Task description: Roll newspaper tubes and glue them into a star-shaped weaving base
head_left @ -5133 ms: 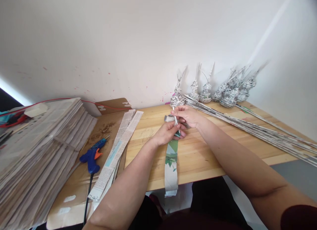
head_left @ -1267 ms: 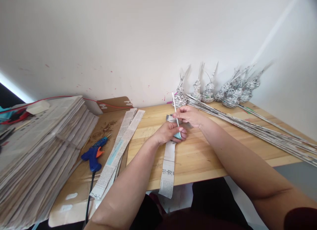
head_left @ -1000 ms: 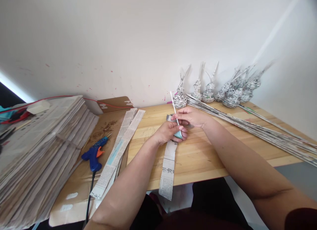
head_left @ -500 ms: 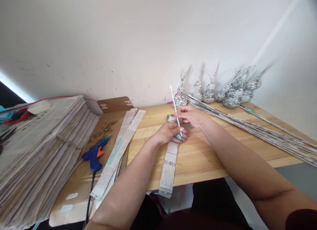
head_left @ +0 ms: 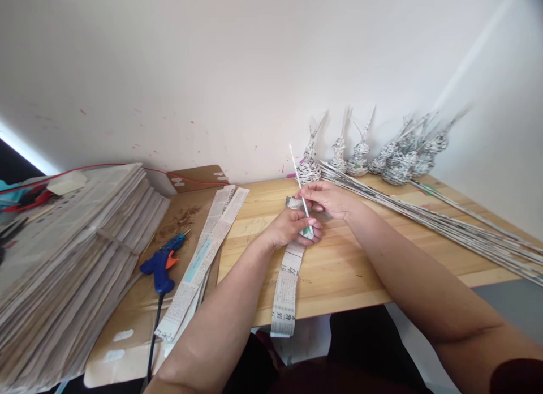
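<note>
Between both hands a thin rolled paper tube (head_left: 296, 166) slants upward over the table. My left hand (head_left: 292, 227) is closed round its lower part and the newspaper strip (head_left: 284, 292), which hangs down past the table's front edge. My right hand (head_left: 324, 198) pinches the tube higher up, thumb and fingers together. A short end of the strip, with a dark patterned edge, sticks out beyond my left hand. Part of the paper inside the fingers is hidden.
A blue glue gun (head_left: 163, 264) lies on cardboard (head_left: 114, 354) at left, beside loose newspaper strips (head_left: 212, 235) and a tall newspaper stack (head_left: 97, 258). Long paper tubes (head_left: 407, 210) lie to the right. Several woven paper figures (head_left: 358, 156) stand by the wall.
The hanging newspaper strip has shifted through my left hand, with different print showing and its lower end now folded or curled. The tube tilts slightly further left; both hands stay nearly in place.
</note>
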Demonstrator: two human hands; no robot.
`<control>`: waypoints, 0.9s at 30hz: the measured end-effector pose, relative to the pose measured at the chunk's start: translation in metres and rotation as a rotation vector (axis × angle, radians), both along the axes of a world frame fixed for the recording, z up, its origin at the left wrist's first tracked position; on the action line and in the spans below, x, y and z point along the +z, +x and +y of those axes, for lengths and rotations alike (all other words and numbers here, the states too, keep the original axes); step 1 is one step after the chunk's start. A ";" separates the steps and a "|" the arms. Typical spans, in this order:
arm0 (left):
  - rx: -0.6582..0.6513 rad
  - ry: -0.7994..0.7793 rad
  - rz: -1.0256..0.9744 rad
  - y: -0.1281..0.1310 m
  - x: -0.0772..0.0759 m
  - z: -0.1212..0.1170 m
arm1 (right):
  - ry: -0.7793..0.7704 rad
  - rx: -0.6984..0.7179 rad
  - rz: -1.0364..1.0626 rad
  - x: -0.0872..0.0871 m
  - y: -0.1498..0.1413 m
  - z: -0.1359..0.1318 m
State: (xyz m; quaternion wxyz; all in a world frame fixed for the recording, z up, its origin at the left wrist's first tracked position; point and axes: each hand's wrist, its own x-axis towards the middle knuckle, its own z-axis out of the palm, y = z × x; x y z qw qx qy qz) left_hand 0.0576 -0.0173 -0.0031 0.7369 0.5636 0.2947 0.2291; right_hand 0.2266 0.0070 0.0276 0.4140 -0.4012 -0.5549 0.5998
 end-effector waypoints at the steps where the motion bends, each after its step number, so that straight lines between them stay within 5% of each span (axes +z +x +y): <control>1: 0.005 0.001 -0.004 0.000 -0.001 0.000 | 0.000 0.054 -0.011 0.000 0.001 0.000; 3: 0.006 0.000 -0.011 0.000 -0.002 0.001 | 0.007 0.086 -0.021 0.000 0.002 0.000; 8: -0.034 -0.007 -0.013 0.000 -0.001 -0.001 | 0.021 -0.137 0.033 0.001 -0.004 -0.001; 13: -0.013 -0.004 -0.018 0.000 0.001 -0.001 | 0.013 0.076 -0.023 0.001 -0.001 -0.002; 19: -0.039 0.005 -0.023 0.000 0.002 -0.002 | 0.011 -0.131 0.025 0.003 -0.006 -0.003; 24: -0.014 0.003 -0.002 0.001 0.003 -0.002 | -0.003 0.078 -0.013 0.002 -0.001 -0.002; 27: -0.037 0.012 -0.018 0.001 0.002 -0.001 | 0.012 0.001 -0.010 0.002 -0.002 -0.002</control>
